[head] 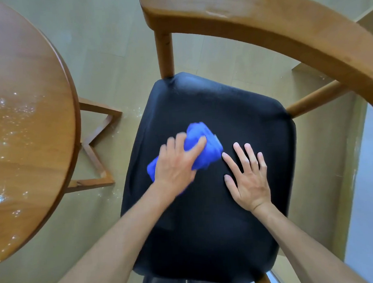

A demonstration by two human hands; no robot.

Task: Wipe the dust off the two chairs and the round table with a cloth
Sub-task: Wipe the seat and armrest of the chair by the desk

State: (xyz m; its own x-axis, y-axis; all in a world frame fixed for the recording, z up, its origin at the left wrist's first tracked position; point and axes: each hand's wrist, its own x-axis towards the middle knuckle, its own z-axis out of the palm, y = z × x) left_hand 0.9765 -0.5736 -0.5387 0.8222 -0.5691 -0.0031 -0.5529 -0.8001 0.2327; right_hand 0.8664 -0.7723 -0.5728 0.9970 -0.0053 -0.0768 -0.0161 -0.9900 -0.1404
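A wooden chair with a curved backrest [283, 23] and a black padded seat [222, 109] stands right below me. A bunched blue cloth [205, 153] lies on the left middle of the seat. My left hand [176, 163] is on top of the cloth and grips it with curled fingers and thumb; the hand is blurred by motion. Just right of the cloth, my right hand [249, 177] rests flat on the seat with its fingers spread. The round wooden table [26, 105] fills the left side, its top speckled with pale dust. Only one chair is in view.
The table's wooden base [96, 145] stands on the pale floor [112, 37] between the table and the chair. White specks lie on the floor by the seat's left edge. A pale wall or panel [366, 176] runs along the right side.
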